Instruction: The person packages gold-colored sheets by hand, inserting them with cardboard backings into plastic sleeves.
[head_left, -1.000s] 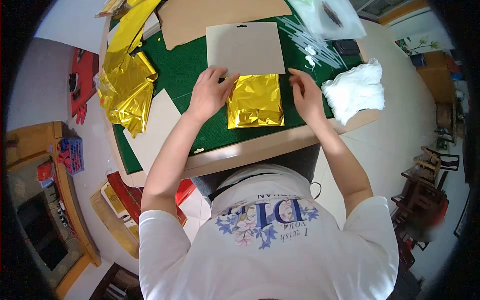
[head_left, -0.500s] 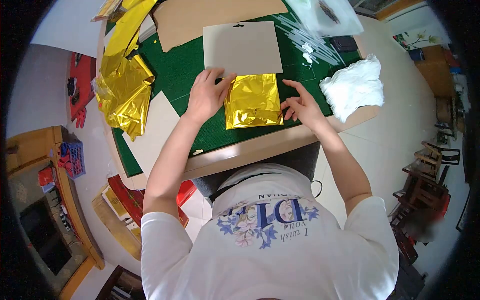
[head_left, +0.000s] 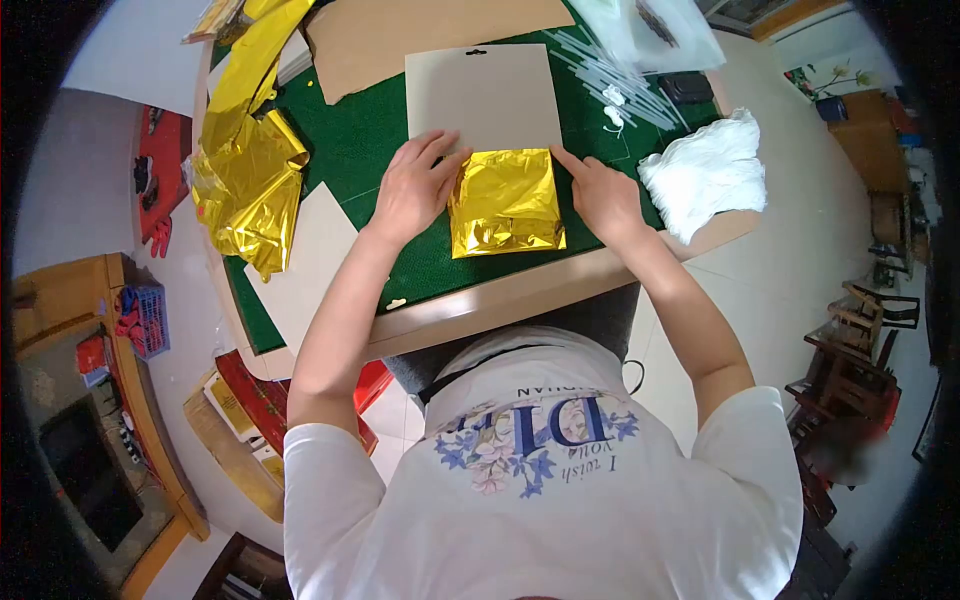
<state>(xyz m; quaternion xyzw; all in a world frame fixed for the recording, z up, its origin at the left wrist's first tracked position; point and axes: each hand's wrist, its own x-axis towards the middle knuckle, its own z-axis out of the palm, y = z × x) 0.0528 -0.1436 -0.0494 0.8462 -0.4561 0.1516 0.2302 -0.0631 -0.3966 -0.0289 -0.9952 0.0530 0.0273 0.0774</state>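
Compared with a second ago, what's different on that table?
The right hand moved inward, its extended index finger now at the upper right corner of the gold foil. Nothing was visibly grasped or released. The left hand, foil and grey card stayed put.

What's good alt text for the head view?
A person's left hand and right hand are at the upper corners of a gold foil square on a green-topped table, a pale card beyond it. Loose foil lies left, a white bundle and translucent sticks right.
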